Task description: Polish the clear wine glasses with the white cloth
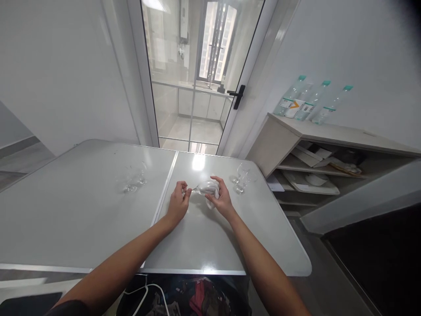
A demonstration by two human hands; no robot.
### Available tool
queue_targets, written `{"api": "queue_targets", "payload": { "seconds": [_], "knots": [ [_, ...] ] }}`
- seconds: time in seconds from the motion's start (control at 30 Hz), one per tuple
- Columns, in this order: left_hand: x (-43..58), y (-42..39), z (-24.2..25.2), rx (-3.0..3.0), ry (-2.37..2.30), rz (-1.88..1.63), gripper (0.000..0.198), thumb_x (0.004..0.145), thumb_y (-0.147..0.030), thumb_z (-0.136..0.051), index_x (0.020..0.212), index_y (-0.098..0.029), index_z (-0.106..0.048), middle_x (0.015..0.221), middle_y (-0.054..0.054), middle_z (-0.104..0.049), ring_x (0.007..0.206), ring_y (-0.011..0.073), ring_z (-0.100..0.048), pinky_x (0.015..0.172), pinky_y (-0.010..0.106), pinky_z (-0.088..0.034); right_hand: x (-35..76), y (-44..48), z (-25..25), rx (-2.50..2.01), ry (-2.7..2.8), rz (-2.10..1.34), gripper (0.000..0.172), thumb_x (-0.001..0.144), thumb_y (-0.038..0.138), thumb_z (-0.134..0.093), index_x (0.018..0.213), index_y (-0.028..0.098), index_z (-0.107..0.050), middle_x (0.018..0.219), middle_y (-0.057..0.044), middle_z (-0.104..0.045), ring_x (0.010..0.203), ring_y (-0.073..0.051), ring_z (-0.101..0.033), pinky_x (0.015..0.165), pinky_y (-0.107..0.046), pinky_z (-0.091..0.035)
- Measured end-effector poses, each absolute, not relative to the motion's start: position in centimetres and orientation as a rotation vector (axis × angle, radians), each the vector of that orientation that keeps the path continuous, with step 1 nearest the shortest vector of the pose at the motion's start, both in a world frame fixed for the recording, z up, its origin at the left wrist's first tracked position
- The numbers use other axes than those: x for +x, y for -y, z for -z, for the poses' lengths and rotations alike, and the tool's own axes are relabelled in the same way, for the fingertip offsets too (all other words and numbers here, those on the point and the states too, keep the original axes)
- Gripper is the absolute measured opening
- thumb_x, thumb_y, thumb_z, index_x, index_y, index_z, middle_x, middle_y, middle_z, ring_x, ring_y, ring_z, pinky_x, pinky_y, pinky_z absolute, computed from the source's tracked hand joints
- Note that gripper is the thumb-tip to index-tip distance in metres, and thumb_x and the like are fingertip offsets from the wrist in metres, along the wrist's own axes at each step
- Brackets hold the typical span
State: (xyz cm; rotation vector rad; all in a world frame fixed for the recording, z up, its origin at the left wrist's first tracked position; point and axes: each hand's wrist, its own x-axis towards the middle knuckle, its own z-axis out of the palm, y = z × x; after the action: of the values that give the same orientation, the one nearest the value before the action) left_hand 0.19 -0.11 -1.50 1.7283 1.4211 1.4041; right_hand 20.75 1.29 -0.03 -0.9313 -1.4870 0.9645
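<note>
A stemmed wine glass [205, 187] lies sideways above the grey table [98, 224]. The left hand [178, 202] pinches its foot end; the right hand's [224, 200] fingers grip the bowl with a white cloth [212, 204]. Clear glasses [241, 179] stand just right, others [131, 188] farther left; plastic bottles [307, 103] top the far-right cabinet [279, 142].

2 hands [178, 201] [223, 199] w/ 1 glass [205, 188] + 1 cloth [212, 203], 2 grps glasses [130, 188] [240, 191], 3 green btl caps [301, 77] [326, 83] [347, 87]

Glossy glass goblet [204, 187], matt cloth [211, 205], smooth tabletop [82, 219] (faintly glossy).
</note>
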Motion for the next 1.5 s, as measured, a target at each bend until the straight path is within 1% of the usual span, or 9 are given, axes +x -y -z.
{"api": "queue_targets", "payload": {
  "seconds": [0.17,0.33,0.53,0.7,0.87,1.03,1.13,1.3,1.5],
  "knots": [
    [-0.1,0.0,1.7,1.741,-1.35,-1.345,0.02,0.101,-0.042,-0.051,0.108,-0.024,-0.047,0.09,0.001,-0.056,0.064,0.0148,-0.054,0.063,0.028,-0.042,20.4,-1.4,0.4,-0.979,1.408,-0.9,0.043,0.084,0.047,-0.077,0.115,0.024,-0.059,0.085,0.001,-0.057,0.071,-0.017,-0.052,0.068,-0.028,-0.045],
    [-0.1,-0.1,1.7,1.724,-1.392,-1.39,0.017,0.102,-0.04,-0.049,0.104,-0.023,-0.047,0.088,0.001,-0.055,0.066,0.0153,-0.054,0.063,0.028,-0.041,20.5,-1.3,0.0,-0.917,1.497,-0.966,0.063,0.079,0.045,-0.083,0.132,0.026,-0.054,0.098,-0.002,-0.061,0.083,-0.02,-0.058,0.076,-0.03,-0.048],
    [-0.4,-0.4,1.5,1.747,-1.408,-1.347,0.019,0.101,-0.042,-0.051,0.101,-0.023,-0.051,0.085,0.0,-0.058,0.066,0.0147,-0.055,0.065,0.028,-0.042,20.2,-1.1,0.0,-0.95,1.409,-0.921,0.045,0.08,0.042,-0.082,0.115,0.024,-0.06,0.088,0.001,-0.058,0.071,-0.016,-0.052,0.069,-0.029,-0.045],
    [-0.3,-0.2,1.0,1.794,-1.371,-1.298,0.023,0.098,-0.045,-0.057,0.094,-0.023,-0.056,0.072,-0.003,-0.054,0.062,0.0135,-0.051,0.062,0.026,-0.042,20.6,-1.2,0.0,-0.932,1.405,-0.962,0.06,0.078,0.041,-0.083,0.128,0.026,-0.054,0.088,0.002,-0.059,0.074,-0.018,-0.055,0.07,-0.029,-0.046],
    [-0.5,-0.4,1.0,1.776,-1.252,-1.204,0.028,0.094,-0.048,-0.06,0.091,-0.021,-0.068,0.072,0.0,-0.062,0.061,0.0142,-0.055,0.06,0.027,-0.045,20.6,-1.2,0.1,-0.984,1.326,-0.844,0.042,0.078,0.042,-0.082,0.107,0.024,-0.058,0.079,0.003,-0.054,0.066,-0.016,-0.049,0.062,-0.027,-0.041],
    [0.2,0.0,1.2,1.938,-1.069,-1.089,0.021,0.092,-0.035,-0.061,0.093,-0.02,-0.075,0.087,0.006,-0.074,0.078,0.0191,-0.065,0.075,0.033,-0.051,20.9,-0.9,0.0,-0.979,1.316,-0.812,0.045,0.078,0.042,-0.083,0.109,0.026,-0.055,0.075,0.004,-0.05,0.063,-0.016,-0.047,0.06,-0.027,-0.04],
    [0.8,0.5,1.4,1.925,-1.036,-0.993,0.018,0.094,-0.033,-0.059,0.091,-0.02,-0.072,0.076,0.002,-0.071,0.07,0.0174,-0.063,0.069,0.031,-0.049,21.2,-0.9,-0.2,-0.949,1.357,-0.843,0.046,0.077,0.048,-0.084,0.108,0.025,-0.058,0.077,0.003,-0.054,0.064,-0.016,-0.049,0.061,-0.028,-0.041],
    [1.0,0.4,1.9,1.881,-1.059,-0.973,0.023,0.099,-0.037,-0.053,0.085,-0.021,-0.063,0.061,-0.003,-0.06,0.06,0.0147,-0.057,0.063,0.027,-0.042,21.5,-1.6,-0.7,-0.866,1.148,-1.056,0.055,0.09,0.059,-0.067,0.131,0.026,-0.052,0.076,0.002,-0.059,0.062,-0.016,-0.054,0.059,-0.027,-0.043],
    [0.6,0.5,2.0,1.813,-1.169,-1.212,0.028,0.101,-0.043,-0.052,0.085,-0.021,-0.059,0.069,-0.002,-0.06,0.061,0.0143,-0.059,0.064,0.027,-0.044,21.8,-2.9,0.0,-0.912,0.891,-1.017,0.066,0.083,0.047,-0.074,0.138,0.026,-0.044,0.093,-0.001,-0.067,0.082,-0.02,-0.066,0.075,-0.031,-0.053]
  ]
}}
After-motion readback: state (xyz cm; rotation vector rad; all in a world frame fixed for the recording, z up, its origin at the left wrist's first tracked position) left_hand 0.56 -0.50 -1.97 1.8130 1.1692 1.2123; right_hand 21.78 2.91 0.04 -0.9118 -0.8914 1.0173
